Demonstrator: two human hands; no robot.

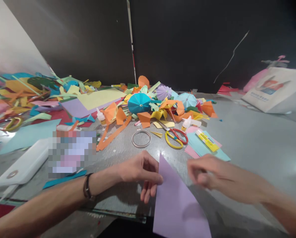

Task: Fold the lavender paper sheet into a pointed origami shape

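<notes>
A sheet of lilac paper [176, 201] hangs over the near table edge, its point aimed away from me. My left hand [143, 175] is shut on the sheet's upper left edge, with the thumb on top and the fingers curled beneath. My right hand [206, 175] is slightly blurred, its fingers curled together and nothing visible in them. It sits just right of the sheet, apart from it. Ahead lie a ring of clear tape [141, 138] and scissors with yellow and red handles [176, 138].
A yellow glue stick [207, 140] lies on teal and pink paper. Behind it stands a white glue bottle [187, 124]. A large heap of coloured paper scraps [100, 99] holds teal and lilac paper umbrellas. A white flat box [21, 163] and a paper bag [276, 89] flank the grey table [237, 158].
</notes>
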